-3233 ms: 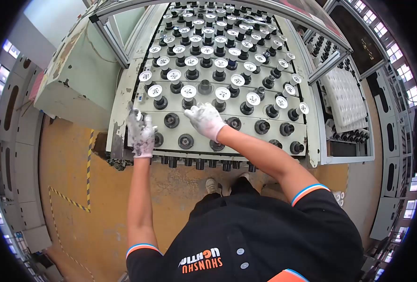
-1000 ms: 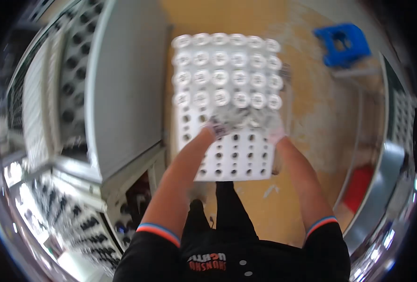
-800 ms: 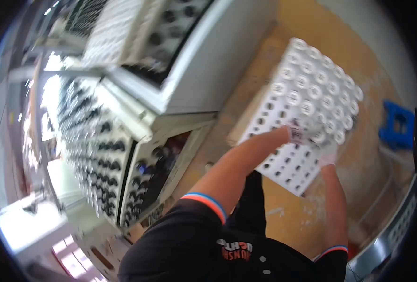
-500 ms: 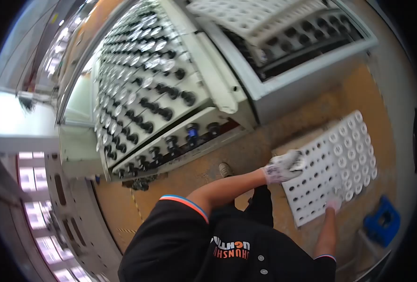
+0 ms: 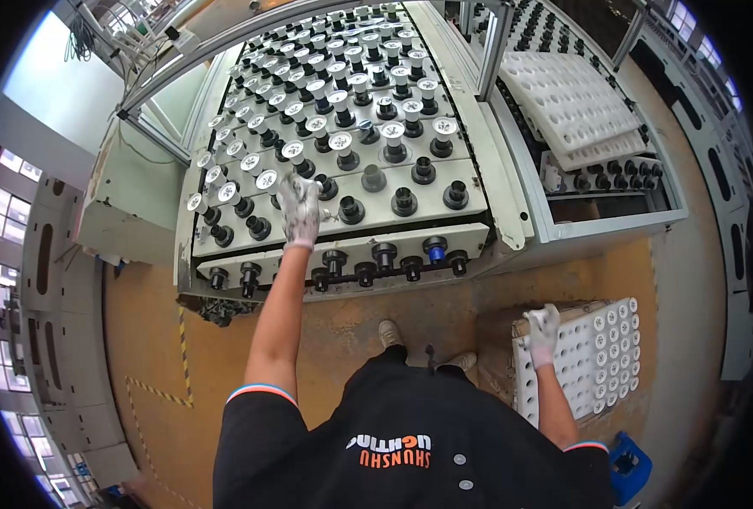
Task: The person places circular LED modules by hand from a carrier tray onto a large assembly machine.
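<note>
My left hand (image 5: 300, 210), in a whitish work glove, is over the front rows of the slanted machine panel (image 5: 291, 233). Its fingers are curled and slightly blurred, and what they grip is hidden. Close beside it are a white-topped round lamp piece (image 5: 267, 181) and a black socket (image 5: 326, 187). Further right, my gloved right hand (image 5: 543, 329) is raised over the near left part of a white perforated tray (image 5: 571, 360). Its fingers are drawn together; whatever may be in them cannot be made out. White round pieces (image 5: 614, 343) fill the tray's right side.
Black sockets (image 5: 404, 201) cover the panel, many carrying white-topped pieces. A metal frame (image 5: 164, 81) crosses above it. Stacked white trays (image 5: 571, 106) lie on the right-hand machine. A blue plastic stool (image 5: 631, 467) is at lower right.
My left hand has moved from the tray to the machine panel on the left. My right hand has shifted from the tray's near edge to its left side. The view has swung left.
</note>
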Demonstrator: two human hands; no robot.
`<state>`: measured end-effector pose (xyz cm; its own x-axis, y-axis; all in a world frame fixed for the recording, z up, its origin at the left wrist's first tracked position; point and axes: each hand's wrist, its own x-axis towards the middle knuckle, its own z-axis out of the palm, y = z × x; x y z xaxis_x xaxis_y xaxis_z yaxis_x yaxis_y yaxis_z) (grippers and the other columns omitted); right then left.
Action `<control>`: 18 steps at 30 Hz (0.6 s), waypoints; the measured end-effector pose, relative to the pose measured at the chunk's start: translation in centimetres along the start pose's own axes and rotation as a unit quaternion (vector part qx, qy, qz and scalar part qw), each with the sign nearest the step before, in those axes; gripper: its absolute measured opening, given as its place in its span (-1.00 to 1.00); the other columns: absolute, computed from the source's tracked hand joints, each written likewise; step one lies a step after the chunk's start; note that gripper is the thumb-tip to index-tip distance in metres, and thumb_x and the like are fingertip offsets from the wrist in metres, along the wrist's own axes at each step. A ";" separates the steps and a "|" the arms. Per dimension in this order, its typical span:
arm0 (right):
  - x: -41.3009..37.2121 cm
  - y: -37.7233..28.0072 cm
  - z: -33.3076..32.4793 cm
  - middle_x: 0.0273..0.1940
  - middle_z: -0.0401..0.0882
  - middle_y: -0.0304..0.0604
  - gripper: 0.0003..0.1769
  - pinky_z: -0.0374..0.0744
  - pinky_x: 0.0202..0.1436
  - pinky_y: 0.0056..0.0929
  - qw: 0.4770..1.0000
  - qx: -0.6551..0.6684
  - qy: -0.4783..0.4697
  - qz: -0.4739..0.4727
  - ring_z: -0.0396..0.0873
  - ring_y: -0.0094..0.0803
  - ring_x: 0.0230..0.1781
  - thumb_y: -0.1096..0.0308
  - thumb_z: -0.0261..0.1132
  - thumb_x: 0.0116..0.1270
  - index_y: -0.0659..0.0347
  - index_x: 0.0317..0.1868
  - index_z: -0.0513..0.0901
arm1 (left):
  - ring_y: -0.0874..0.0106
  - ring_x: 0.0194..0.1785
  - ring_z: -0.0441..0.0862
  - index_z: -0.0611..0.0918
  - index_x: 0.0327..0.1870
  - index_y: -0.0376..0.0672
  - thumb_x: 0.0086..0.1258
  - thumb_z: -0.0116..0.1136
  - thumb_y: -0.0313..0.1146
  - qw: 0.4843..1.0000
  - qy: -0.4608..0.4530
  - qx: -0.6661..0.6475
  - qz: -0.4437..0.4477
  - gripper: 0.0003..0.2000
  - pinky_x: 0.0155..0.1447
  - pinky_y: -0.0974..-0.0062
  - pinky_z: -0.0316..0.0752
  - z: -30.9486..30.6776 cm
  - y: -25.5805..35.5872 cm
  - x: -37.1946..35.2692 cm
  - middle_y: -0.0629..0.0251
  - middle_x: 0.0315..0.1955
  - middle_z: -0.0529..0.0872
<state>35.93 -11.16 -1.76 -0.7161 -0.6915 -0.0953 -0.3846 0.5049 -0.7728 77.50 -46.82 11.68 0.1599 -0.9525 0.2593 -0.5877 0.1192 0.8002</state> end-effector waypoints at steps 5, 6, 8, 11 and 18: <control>1.9 -14.3 4.3 0.01 0.44 -0.02 -0.47 0.55 -0.02 -0.25 0.981 -0.085 -0.058 -0.167 0.58 -0.10 -0.09 0.26 0.30 0.22 0.13 0.18 0.37 | -0.10 0.16 0.47 0.24 0.33 -0.11 0.32 0.06 -0.02 0.965 -0.079 0.247 0.041 -0.38 0.14 0.06 0.44 3.7 -5.6 6.3 -0.26 0.17 0.39; 2.5 -15.7 5.0 0.03 0.44 -0.03 -0.45 0.54 0.02 -0.23 0.973 -0.074 -0.068 -0.206 0.56 -0.11 -0.05 0.25 0.31 0.21 0.12 0.19 0.37 | -0.10 0.14 0.49 0.24 0.33 -0.11 0.33 0.06 -0.03 0.950 -0.108 0.285 0.070 -0.39 0.11 0.05 0.45 4.6 -8.1 7.6 -0.25 0.16 0.39; 3.1 -18.8 6.2 0.03 0.43 -0.03 -0.39 0.52 0.05 -0.21 0.962 -0.068 -0.053 -0.260 0.52 -0.12 0.01 0.25 0.31 0.21 0.09 0.26 0.34 | -0.11 0.24 0.36 0.24 0.34 -0.12 0.36 -0.02 -0.02 0.931 -0.191 0.306 0.049 -0.40 0.20 0.07 0.38 4.5 -6.6 8.1 -0.20 0.25 0.31; 5.0 -23.8 7.8 -0.02 0.44 -0.01 -0.35 0.52 0.04 -0.21 0.950 -0.090 -0.039 -0.295 0.52 -0.10 -0.04 0.22 0.29 0.23 0.04 0.32 0.29 | -0.14 0.21 0.39 0.23 0.32 -0.11 0.35 0.02 -0.10 0.931 -0.235 0.279 -0.011 -0.44 0.19 0.04 0.39 3.2 -2.1 7.3 -0.22 0.19 0.35; 14.2 -34.9 16.0 0.09 0.35 0.11 -0.36 0.52 0.03 -0.04 0.937 -0.221 -0.129 -0.236 0.55 0.09 -0.03 0.07 0.21 0.28 -0.06 0.32 0.19 | -0.20 0.13 0.42 0.28 0.23 -0.24 0.25 0.14 -0.23 0.944 -0.246 0.219 -0.013 -0.45 0.16 0.09 0.40 4.5 -3.5 8.8 -0.33 0.06 0.40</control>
<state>48.49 -46.83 13.81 -0.2618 -0.9651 -0.0005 -0.8683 0.2358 -0.4364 77.35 -56.90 8.72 -0.1459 -0.9813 -0.1254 -0.8775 0.0698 0.4746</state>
